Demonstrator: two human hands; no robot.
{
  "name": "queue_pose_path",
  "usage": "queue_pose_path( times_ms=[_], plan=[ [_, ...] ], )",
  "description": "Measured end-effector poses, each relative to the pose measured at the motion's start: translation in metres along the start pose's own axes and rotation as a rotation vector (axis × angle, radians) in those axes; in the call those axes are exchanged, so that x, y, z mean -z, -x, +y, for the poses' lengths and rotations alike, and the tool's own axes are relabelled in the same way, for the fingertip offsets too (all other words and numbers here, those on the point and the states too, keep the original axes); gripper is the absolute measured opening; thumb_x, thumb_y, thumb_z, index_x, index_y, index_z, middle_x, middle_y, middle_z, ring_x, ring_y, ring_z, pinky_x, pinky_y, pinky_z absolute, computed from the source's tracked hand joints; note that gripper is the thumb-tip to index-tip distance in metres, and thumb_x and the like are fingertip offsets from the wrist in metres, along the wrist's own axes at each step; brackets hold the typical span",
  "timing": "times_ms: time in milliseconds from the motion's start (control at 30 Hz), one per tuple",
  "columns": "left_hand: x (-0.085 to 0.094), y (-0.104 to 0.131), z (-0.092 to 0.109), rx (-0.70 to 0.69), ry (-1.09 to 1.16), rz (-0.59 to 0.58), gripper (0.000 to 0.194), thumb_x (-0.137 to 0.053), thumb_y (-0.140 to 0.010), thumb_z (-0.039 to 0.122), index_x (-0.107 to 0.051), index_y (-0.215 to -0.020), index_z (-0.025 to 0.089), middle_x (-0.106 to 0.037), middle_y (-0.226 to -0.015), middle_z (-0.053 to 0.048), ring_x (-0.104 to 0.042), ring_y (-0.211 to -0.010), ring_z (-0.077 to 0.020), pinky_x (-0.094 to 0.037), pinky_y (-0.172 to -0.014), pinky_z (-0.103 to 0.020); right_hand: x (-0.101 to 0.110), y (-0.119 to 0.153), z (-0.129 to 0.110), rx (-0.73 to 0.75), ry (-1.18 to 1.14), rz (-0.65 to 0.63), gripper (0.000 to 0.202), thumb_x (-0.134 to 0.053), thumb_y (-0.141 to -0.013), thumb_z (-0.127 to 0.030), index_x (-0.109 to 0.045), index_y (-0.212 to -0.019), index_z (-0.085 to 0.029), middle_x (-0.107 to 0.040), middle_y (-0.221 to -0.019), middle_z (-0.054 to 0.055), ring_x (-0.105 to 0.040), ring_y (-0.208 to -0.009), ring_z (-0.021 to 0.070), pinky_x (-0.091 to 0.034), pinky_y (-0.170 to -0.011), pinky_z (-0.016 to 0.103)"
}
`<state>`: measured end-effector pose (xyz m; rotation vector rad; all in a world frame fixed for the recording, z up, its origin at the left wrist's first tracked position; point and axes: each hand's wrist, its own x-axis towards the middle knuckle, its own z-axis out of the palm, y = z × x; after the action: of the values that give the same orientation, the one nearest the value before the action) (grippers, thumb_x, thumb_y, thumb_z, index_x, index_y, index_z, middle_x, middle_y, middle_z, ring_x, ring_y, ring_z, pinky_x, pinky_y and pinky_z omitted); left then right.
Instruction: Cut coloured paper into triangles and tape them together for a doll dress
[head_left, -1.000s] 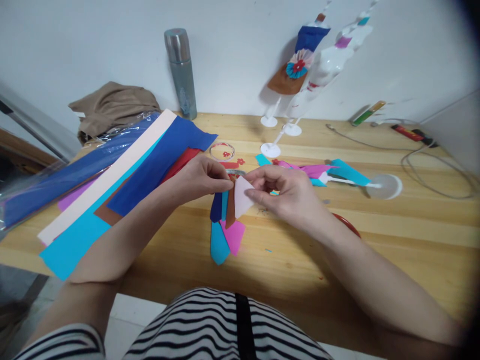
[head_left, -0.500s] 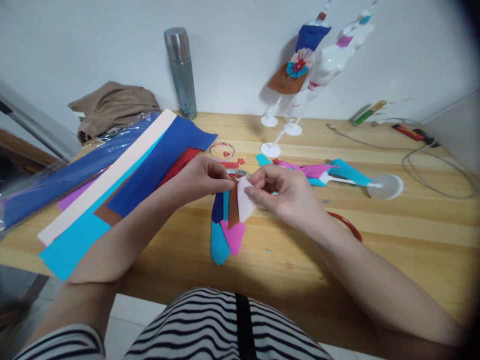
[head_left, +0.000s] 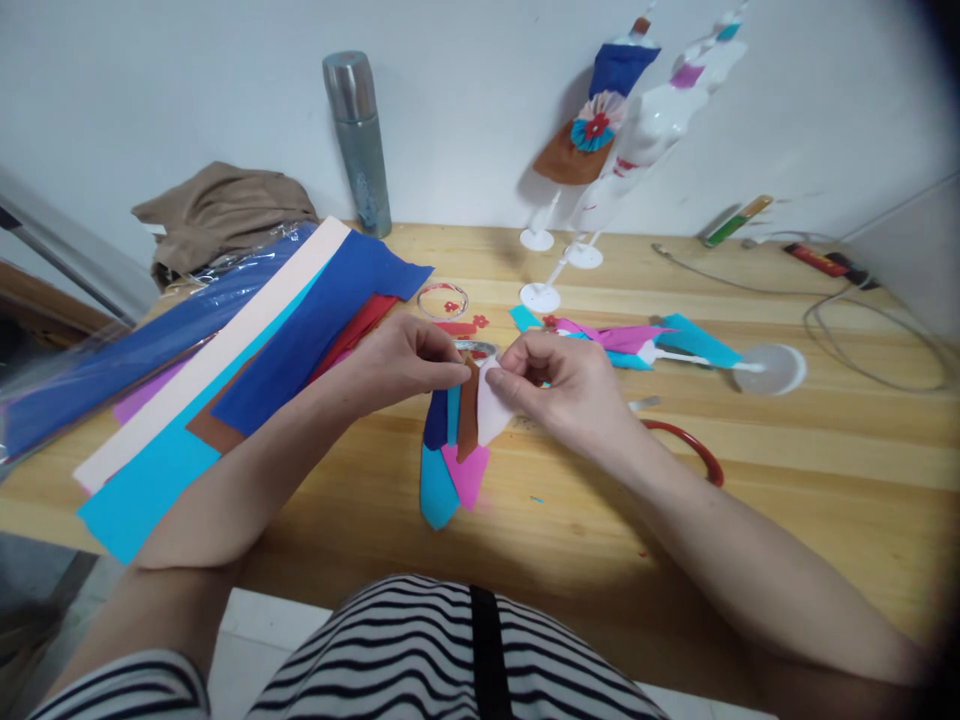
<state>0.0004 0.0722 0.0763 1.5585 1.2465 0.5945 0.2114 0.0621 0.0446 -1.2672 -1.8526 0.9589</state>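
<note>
Thumb and forefinger of my left hand (head_left: 420, 355) pinch the top of a brown crepe paper piece (head_left: 467, 420). My right hand (head_left: 559, 385) pinches a pale pink crepe paper piece (head_left: 493, 405) by its upper right side, right beside the brown one. Dark blue (head_left: 435, 420) and light blue (head_left: 453, 415) strips hang left of the brown piece. Below them are a magenta piece (head_left: 469, 475) and a turquoise piece (head_left: 439, 490). How the tops are joined is hidden by my fingers. A roll of clear tape (head_left: 476, 348) lies partly covered behind my fingertips.
Crepe paper sheets (head_left: 277, 350) are stacked under my left forearm. A steel flask (head_left: 360, 145) and white mannequin figures (head_left: 652, 130) stand at the back. One figure in magenta and turquoise paper (head_left: 615, 340) lies on the table. Red-handled scissors (head_left: 697, 450) are partly under my right forearm.
Both hands stay nearly in place. The brown and pale pink pieces have shifted very slightly against each other; the view has tilted a little.
</note>
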Motion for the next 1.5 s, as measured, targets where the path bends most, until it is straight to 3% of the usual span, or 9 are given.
queue_pose_path(
  times_ms=[500,867,1033,1167,1300,1400,1500],
  plan=[
    [-0.0028,0.0008,-0.0020,-0.015,0.002,-0.009,0.020,-0.071,-0.072,0.028,-0.065,-0.058,0.015,-0.049,-0.054,0.004,-0.041,-0.056,-0.0085,-0.027,-0.055,-0.025,-0.0012,-0.0002,-0.0007,0.004,0.054,0.024,0.027,-0.067,-0.080,-0.038,-0.054,-0.061,-0.024,-0.059,-0.057,0.000,-0.049,-0.055,0.0141,-0.038,-0.054,0.031],
    [-0.0065,0.0009,-0.0020,-0.037,0.014,0.015,0.018,-0.072,-0.072,0.027,-0.069,-0.060,0.014,-0.058,-0.056,0.002,-0.046,-0.057,-0.0092,-0.033,-0.054,-0.023,-0.0013,-0.0021,0.0046,0.000,0.054,0.023,0.028,-0.073,-0.081,-0.036,-0.055,-0.064,-0.024,-0.062,-0.060,0.001,-0.050,-0.057,0.0154,-0.039,-0.056,0.032],
    [-0.0069,0.0033,0.0014,-0.079,-0.029,-0.002,0.016,-0.070,-0.072,0.024,-0.068,-0.059,0.014,-0.054,-0.055,0.003,-0.045,-0.056,-0.0087,-0.030,-0.052,-0.022,-0.0019,-0.0031,0.0035,0.003,0.023,0.048,0.032,-0.075,-0.078,-0.033,-0.047,-0.064,-0.025,-0.057,-0.061,0.000,-0.049,-0.057,0.0154,-0.039,-0.057,0.033],
    [-0.0063,0.0039,0.0000,-0.129,-0.052,-0.002,0.019,-0.069,-0.072,0.026,-0.065,-0.057,0.015,-0.049,-0.054,0.004,-0.041,-0.056,-0.0083,-0.028,-0.052,-0.023,-0.0016,-0.0040,0.0022,0.002,-0.024,0.085,0.026,-0.076,-0.074,-0.027,-0.050,-0.077,-0.026,-0.049,-0.060,-0.006,-0.046,-0.056,0.0147,-0.037,-0.059,0.033],
    [-0.0060,0.0042,-0.0022,-0.163,-0.052,-0.018,0.021,-0.068,-0.073,0.026,-0.062,-0.057,0.015,-0.046,-0.056,0.004,-0.038,-0.057,-0.0081,-0.026,-0.052,-0.024,0.0008,-0.0049,0.0019,0.029,-0.075,-0.041,0.024,-0.069,-0.079,-0.030,-0.067,-0.103,-0.023,-0.047,-0.059,-0.008,-0.048,-0.057,0.0153,-0.037,-0.060,0.032],
    [-0.0062,0.0040,-0.0022,-0.178,-0.035,-0.043,0.020,-0.068,-0.073,0.026,-0.062,-0.058,0.015,-0.045,-0.056,0.005,-0.038,-0.056,-0.0079,-0.026,-0.053,-0.024,0.0023,-0.0067,0.0031,0.016,-0.069,-0.134,0.016,-0.066,-0.078,-0.033,-0.068,-0.090,-0.022,-0.050,-0.058,-0.005,-0.049,-0.057,0.0153,-0.038,-0.060,0.032],
    [-0.0065,0.0036,-0.0010,-0.180,-0.021,-0.065,0.021,-0.067,-0.072,0.028,-0.060,-0.056,0.016,-0.043,-0.055,0.005,-0.036,-0.056,-0.0076,-0.026,-0.053,-0.024,0.0021,-0.0083,0.0053,-0.006,-0.051,-0.146,0.009,-0.065,-0.075,-0.031,-0.060,-0.073,-0.024,-0.051,-0.059,-0.004,-0.048,-0.059,0.0152,-0.037,-0.058,0.031]
  ],
)
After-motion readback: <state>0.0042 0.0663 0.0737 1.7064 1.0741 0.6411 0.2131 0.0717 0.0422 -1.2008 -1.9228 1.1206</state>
